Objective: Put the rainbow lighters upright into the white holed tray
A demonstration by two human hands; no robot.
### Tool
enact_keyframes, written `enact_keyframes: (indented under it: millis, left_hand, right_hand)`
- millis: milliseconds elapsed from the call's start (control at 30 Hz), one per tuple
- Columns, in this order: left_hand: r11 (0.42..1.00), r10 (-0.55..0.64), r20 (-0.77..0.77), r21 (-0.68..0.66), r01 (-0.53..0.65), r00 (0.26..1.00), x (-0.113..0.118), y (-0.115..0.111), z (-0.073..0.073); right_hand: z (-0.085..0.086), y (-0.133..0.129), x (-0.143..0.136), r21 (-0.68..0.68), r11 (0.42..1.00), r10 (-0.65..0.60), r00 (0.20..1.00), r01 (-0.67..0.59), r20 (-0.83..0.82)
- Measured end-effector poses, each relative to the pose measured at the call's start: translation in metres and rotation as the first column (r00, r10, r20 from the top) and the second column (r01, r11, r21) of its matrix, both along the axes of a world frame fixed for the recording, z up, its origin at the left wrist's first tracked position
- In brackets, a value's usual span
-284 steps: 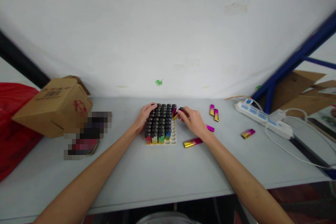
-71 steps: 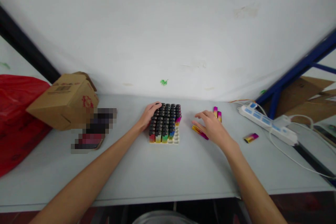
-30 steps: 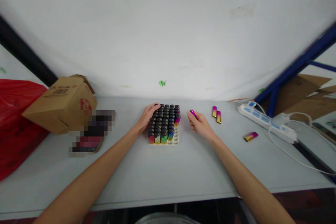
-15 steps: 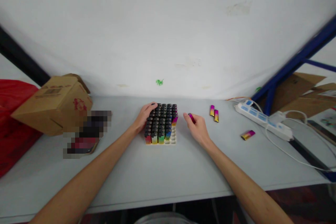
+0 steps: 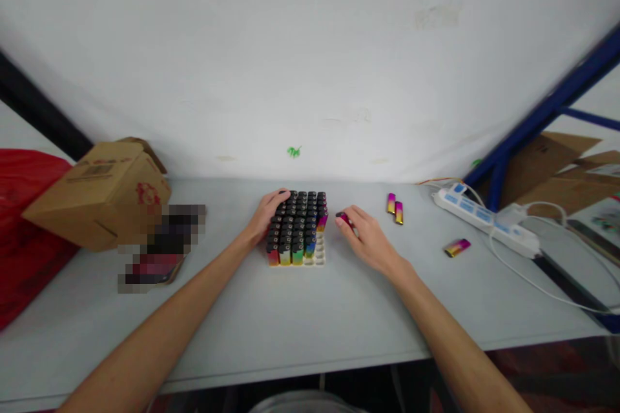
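Several black-topped lighters (image 5: 296,219) stand upright in rows in a white slotted tray (image 5: 320,261); open slots show along its near right side. My left hand (image 5: 265,216) is wrapped round the left side of the block of lighters, its fingertips on the far left corner. Just right of the tray, my right hand (image 5: 365,235) is closed round a single lighter (image 5: 343,217), whose dark top points left toward the rows. Most of that lighter's body is hidden by the fingers. The nearest standing lighter to it has a purple and yellow body (image 5: 321,224).
Two purple-yellow lighters (image 5: 398,213) lie at the back right, and another lighter (image 5: 458,248) lies nearer the power strip (image 5: 484,221) with its white cables. On the left are a cardboard box (image 5: 101,193), a red bag (image 5: 29,232) and a blurred-out object (image 5: 165,245).
My right hand has turned the lighter, so its dark top now shows, and moved it slightly left toward the tray. My left hand and the rows stay put.
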State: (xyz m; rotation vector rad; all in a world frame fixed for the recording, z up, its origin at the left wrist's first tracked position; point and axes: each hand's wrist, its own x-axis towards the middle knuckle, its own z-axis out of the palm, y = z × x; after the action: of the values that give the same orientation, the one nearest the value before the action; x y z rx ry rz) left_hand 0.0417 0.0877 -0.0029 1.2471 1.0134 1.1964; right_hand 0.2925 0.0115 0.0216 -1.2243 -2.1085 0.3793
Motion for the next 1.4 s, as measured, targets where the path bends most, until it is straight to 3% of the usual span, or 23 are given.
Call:
enact_keyframes:
  millis: [100,267,400,567,833,1133,1267,1333,1400]
  left_hand:
    - [1.000,-0.003,-0.006,0.005,0.003,1.000,-0.001,0.001,-0.002]
    - [1.000,-0.006,-0.007,0.008,0.006,1.000,-0.002,0.003,-0.004]
    - [1.000,-0.004,-0.028,0.027,0.004,1.000,-0.002,0.004,-0.005]
    - [1.000,-0.004,-0.026,0.026,0.005,1.000,-0.002,0.005,-0.005]
    - [1.000,0.003,-0.006,0.011,-0.003,1.000,0.000,0.003,-0.003]
    - [0.999,0.009,-0.059,0.045,-0.007,0.998,-0.001,0.003,-0.002]
    - [1.000,-0.007,-0.045,0.023,0.008,0.999,-0.002,0.003,-0.003]
    - [1.000,-0.016,-0.028,0.007,0.016,0.999,-0.001,0.002,-0.002]
    - [1.000,-0.020,-0.017,-0.004,0.020,1.000,-0.001,0.001,-0.001]
  right_hand:
    - [0.005,-0.002,0.003,0.038,0.999,0.011,0.995,-0.015,0.095]
    - [0.003,-0.001,-0.001,-0.096,0.995,0.026,0.998,-0.031,-0.055]
    - [-0.003,0.003,-0.005,-0.133,0.988,0.069,0.996,-0.076,-0.062]
    - [-0.009,0.010,-0.009,-0.114,0.990,0.092,0.995,-0.088,0.034]
    - [-0.005,0.010,-0.010,-0.079,0.991,0.119,0.984,-0.108,0.135]
    - [0.009,0.006,-0.026,-0.095,0.995,0.023,0.888,0.024,0.460]
    - [0.013,0.010,-0.002,-0.120,0.993,0.040,0.928,0.005,0.371]
    - [0.011,0.020,0.029,-0.082,0.992,-0.069,0.960,0.094,0.270]
    - [0.006,0.038,0.067,0.034,0.932,-0.358,0.906,0.360,0.226]
